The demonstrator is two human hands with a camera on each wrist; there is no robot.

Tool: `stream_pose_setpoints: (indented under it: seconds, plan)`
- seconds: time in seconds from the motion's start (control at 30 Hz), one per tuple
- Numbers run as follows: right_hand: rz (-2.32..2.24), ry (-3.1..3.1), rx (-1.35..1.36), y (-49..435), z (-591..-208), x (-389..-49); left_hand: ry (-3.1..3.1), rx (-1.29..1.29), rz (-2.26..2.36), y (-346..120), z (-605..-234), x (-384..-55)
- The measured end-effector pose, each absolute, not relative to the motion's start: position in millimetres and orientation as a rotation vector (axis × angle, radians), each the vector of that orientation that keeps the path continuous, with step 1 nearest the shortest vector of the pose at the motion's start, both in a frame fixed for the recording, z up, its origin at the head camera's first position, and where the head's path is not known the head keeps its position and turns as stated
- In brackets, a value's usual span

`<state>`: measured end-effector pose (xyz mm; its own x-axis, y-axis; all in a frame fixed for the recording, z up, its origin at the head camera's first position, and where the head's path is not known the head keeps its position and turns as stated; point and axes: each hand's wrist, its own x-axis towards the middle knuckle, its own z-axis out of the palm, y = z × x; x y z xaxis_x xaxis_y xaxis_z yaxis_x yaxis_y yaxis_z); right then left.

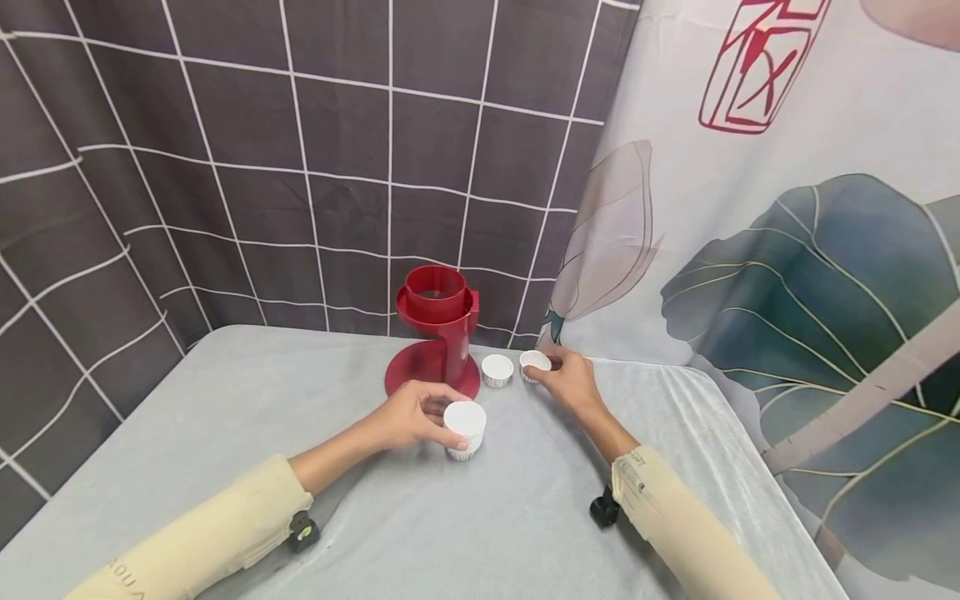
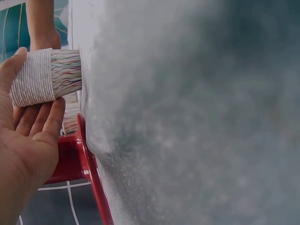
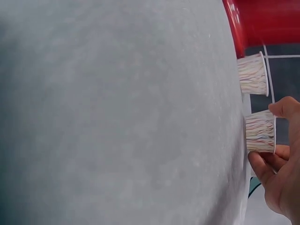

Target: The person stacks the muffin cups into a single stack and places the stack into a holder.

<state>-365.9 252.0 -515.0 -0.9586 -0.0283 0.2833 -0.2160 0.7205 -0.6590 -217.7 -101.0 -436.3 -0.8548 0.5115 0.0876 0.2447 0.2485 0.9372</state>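
My left hand (image 1: pixel 420 415) grips a stack of nested paper cups (image 1: pixel 465 427), thumb on one side and fingers on the other. In the left wrist view the stack (image 2: pixel 44 77) shows many tight rims above one cup's wall of thin coloured lines. Its base meets the table surface or nearly so. Farther back, my right hand (image 1: pixel 572 379) pinches a single small paper cup (image 3: pixel 260 132) between thumb and fingers, at the table. A second single paper cup (image 1: pixel 497 372) stands just left of it, untouched, with its white inside facing up.
A red plastic stand (image 1: pixel 442 329) with a ring-shaped top and round base rises at the table's back, behind my left hand. The table (image 1: pixel 525 517) has a pale grey cloth. A dark gridded curtain (image 1: pixel 337 167) and a white printed curtain (image 1: pixel 675 100) hang behind it.
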Motion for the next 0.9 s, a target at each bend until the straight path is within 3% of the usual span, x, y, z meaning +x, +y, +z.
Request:
stream_pose_setpoints:
  seconds: [0.2, 0.57, 0.9]
  plan:
    - [1.072, -2.661, 0.177, 252.1, -507.8, -355.1, 2.282, 0.694, 1.653, -100.8, -434.5, -216.6]
    - [1.148, -2.629, 0.172, 227.7, -440.0, -287.3, 2.295, 0.674, 1.635, -101.0, -436.3, -217.7]
    - [1.163, -2.644, 0.146, 227.4, -430.1, -276.0, 2.278, 0.710, 1.662, -100.5, -436.4, -217.7]
